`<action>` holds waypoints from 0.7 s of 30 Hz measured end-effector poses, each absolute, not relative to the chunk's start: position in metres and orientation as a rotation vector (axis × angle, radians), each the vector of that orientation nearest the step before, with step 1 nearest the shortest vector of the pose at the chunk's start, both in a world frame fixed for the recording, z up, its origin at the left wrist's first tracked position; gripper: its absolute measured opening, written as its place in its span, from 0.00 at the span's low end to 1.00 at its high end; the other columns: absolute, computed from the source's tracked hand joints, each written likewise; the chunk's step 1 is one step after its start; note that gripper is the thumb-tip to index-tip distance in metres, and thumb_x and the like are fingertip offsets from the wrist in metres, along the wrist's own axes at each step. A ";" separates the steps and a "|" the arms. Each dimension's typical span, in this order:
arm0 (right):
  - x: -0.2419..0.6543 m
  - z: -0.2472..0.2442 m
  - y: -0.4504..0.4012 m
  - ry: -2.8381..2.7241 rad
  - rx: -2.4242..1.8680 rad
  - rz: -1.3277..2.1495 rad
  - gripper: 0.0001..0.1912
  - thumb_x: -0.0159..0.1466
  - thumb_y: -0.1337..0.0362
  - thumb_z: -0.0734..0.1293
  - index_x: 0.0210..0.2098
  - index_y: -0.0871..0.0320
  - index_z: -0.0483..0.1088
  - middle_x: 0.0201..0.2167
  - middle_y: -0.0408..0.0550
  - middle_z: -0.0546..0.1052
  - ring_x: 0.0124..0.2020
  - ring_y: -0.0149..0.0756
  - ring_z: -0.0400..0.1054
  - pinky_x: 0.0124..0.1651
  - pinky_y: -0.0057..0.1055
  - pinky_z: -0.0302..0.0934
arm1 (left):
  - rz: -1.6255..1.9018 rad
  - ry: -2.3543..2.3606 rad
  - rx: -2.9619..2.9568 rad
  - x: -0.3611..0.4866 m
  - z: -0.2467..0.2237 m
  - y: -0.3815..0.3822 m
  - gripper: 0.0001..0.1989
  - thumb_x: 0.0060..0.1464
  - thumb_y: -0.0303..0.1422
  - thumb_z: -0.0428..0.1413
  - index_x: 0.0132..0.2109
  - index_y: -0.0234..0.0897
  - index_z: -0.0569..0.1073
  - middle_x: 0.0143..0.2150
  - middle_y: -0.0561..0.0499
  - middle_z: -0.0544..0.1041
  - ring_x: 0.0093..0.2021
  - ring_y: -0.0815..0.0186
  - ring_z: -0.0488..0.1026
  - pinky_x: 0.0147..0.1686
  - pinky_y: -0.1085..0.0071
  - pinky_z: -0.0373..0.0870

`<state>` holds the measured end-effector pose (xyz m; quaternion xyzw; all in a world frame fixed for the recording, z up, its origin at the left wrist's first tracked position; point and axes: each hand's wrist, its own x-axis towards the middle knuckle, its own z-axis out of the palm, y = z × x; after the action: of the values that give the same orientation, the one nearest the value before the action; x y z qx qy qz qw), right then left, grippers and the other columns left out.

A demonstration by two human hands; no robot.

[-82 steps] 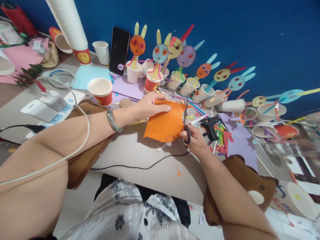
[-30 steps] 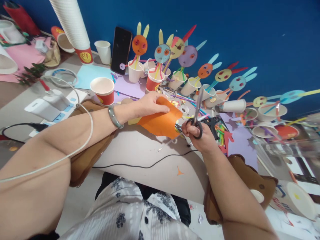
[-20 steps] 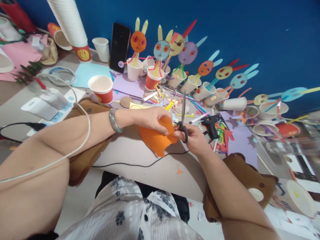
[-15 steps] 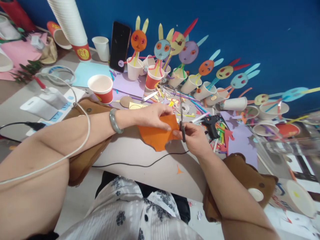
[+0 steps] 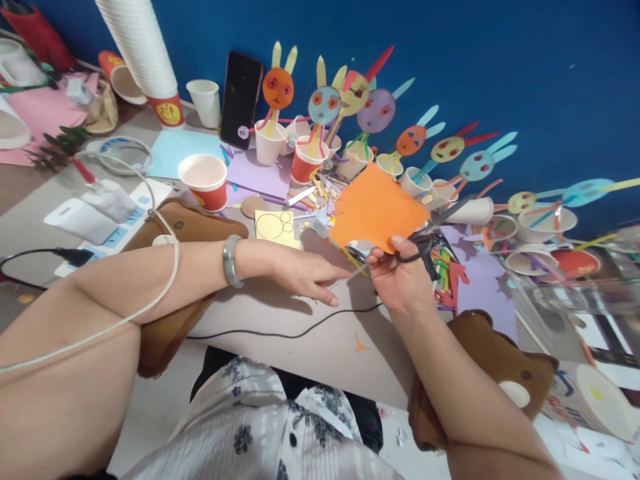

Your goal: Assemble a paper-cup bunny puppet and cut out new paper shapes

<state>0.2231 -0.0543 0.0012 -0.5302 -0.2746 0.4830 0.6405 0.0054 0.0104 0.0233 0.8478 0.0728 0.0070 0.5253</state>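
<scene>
My right hand (image 5: 403, 277) is closed on an orange paper sheet (image 5: 375, 210) and black-handled scissors (image 5: 417, 243), whose blades point up and right. The orange sheet is raised over the craft scraps. My left hand (image 5: 307, 277) is low over the table, fingers apart and pointing right. A thin, pale, blurred strip lies between its fingertips and my right hand; whether the left fingers touch it is unclear. Beyond my left wrist lies a yellow paper (image 5: 275, 228) with drawn circles. An orange scrap (image 5: 360, 343) rests near the table's front edge.
Paper rabbit figures (image 5: 278, 88) stand in cups along the blue wall. A red cup (image 5: 203, 181), a phone (image 5: 241, 99) and a power strip (image 5: 117, 233) are at the left. A black cable (image 5: 270, 333) crosses the table; brown cushions (image 5: 493, 360) lie along its front.
The orange sheet has left my left hand and moved up and right, held by my right hand with the scissors. My left hand has lowered and its fingers have opened. The yellow paper shows more fully.
</scene>
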 end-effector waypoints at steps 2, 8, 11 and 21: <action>0.215 0.003 -0.059 -0.656 -1.192 1.142 0.24 0.49 0.56 0.82 0.28 0.53 0.63 0.23 0.34 0.70 0.23 0.27 0.68 0.27 0.25 0.70 | 0.016 0.250 1.963 0.005 0.021 0.013 0.26 0.61 0.44 0.63 0.61 0.35 0.75 0.31 0.52 0.83 0.29 0.65 0.76 0.31 0.71 0.67; 0.198 0.003 -0.068 -0.690 -1.204 1.093 0.20 0.47 0.57 0.83 0.29 0.54 0.70 0.23 0.36 0.72 0.20 0.26 0.64 0.23 0.24 0.62 | 0.132 0.550 1.725 0.008 0.032 0.013 0.26 0.69 0.53 0.51 0.37 0.35 0.78 0.34 0.47 0.82 0.30 0.67 0.75 0.33 0.71 0.72; 0.196 0.001 -0.070 -0.741 -1.169 1.034 0.20 0.47 0.57 0.83 0.29 0.55 0.71 0.21 0.36 0.71 0.20 0.26 0.63 0.23 0.24 0.60 | 0.253 0.653 1.597 0.011 0.038 0.010 0.21 0.69 0.47 0.53 0.39 0.34 0.79 0.32 0.49 0.80 0.30 0.69 0.74 0.35 0.72 0.73; 0.188 -0.001 -0.073 -0.750 -1.188 0.992 0.19 0.51 0.57 0.81 0.29 0.55 0.69 0.23 0.36 0.70 0.22 0.25 0.62 0.22 0.25 0.56 | 0.483 0.575 1.392 0.018 0.030 0.010 0.06 0.59 0.31 0.65 0.38 0.32 0.79 0.32 0.52 0.80 0.29 0.73 0.73 0.34 0.73 0.72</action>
<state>0.1879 -0.0730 -0.0007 -0.5234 -0.3305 0.4371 0.6525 0.0176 0.0101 0.0300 0.6257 0.2583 0.2171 0.7033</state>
